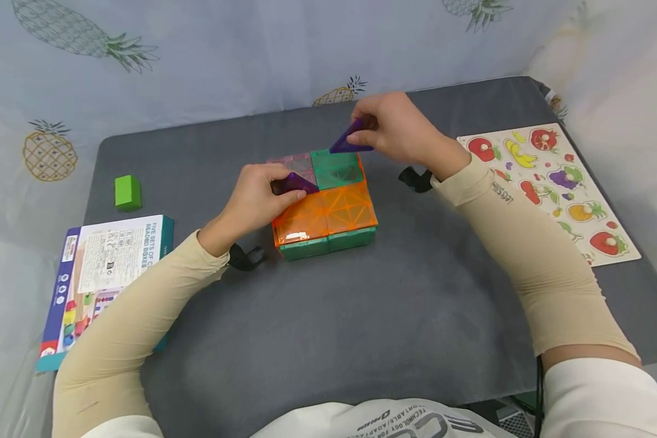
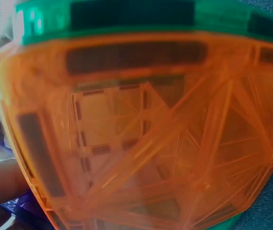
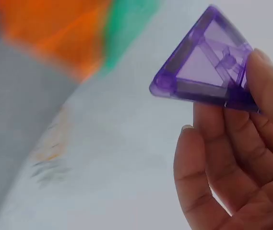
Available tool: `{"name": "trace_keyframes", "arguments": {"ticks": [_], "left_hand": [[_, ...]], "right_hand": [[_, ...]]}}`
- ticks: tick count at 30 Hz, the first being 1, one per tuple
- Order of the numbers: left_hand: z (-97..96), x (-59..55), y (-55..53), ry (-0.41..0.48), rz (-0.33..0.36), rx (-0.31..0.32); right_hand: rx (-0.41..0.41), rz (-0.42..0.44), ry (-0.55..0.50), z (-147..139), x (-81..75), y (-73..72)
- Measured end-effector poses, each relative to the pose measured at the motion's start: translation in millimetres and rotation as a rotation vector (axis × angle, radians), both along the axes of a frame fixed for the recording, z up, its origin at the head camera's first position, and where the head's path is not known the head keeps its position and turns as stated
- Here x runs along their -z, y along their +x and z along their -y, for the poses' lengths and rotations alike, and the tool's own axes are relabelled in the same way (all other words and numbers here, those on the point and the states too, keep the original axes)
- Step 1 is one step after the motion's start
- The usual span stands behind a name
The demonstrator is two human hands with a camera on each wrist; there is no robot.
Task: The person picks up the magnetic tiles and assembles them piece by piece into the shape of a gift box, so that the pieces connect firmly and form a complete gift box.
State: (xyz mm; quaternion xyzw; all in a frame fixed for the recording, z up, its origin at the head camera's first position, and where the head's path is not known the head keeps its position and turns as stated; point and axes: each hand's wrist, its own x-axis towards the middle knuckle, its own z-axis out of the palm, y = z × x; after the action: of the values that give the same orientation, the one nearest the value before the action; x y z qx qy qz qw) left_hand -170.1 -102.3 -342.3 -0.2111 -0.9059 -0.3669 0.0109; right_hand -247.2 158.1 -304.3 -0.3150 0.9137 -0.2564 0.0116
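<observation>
In the head view, a low box of translucent magnetic tiles [image 1: 325, 213] sits at mid-table. Orange tiles cover its near top, a green tile [image 1: 336, 169] its far right and a pinkish tile [image 1: 298, 163] its far left. My left hand [image 1: 257, 194] pinches a purple triangular tile [image 1: 297, 182] over the top's left side. Above the far right corner, my right hand [image 1: 402, 125] pinches another purple triangular tile [image 3: 189, 62] between thumb and fingers, one tip pointing away from the hand. The left wrist view is mostly filled by the box's orange face [image 2: 126, 158].
On the left lies a printed cardboard toy box [image 1: 115, 261], with a green block [image 1: 128, 193] beyond it. A board with fruit pictures [image 1: 553, 188] lies at the right. The patterned curtain [image 1: 241, 55] hangs behind the table's far edge.
</observation>
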Motion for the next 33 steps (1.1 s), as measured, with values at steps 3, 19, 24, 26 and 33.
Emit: {"name": "trace_keyframes", "arguments": {"ticks": [3,19,24,26,33], "left_hand": [[1.4,1.8,1.3,-0.004,-0.028,0.004],[9.0,9.3,8.7,0.008,-0.025,-0.063],[23.4,8.6,29.9,-0.065,0.211,-0.112],[27.2,11.9,43.6,-0.092,0.347,-0.097],[18.7,38.6,70.3,0.021,0.425,-0.038]], "right_hand": [[-0.114,-0.062,0.002,9,-10.0,21.4],[-0.209,-0.02,0.082,19,18.4,39.9],[-0.141,0.212,0.204,0,22.7,51.2],[-0.132,0.328,0.229,-9,28.1,59.7],[-0.083,0.497,0.139,-13,51.7,79.4]]}}
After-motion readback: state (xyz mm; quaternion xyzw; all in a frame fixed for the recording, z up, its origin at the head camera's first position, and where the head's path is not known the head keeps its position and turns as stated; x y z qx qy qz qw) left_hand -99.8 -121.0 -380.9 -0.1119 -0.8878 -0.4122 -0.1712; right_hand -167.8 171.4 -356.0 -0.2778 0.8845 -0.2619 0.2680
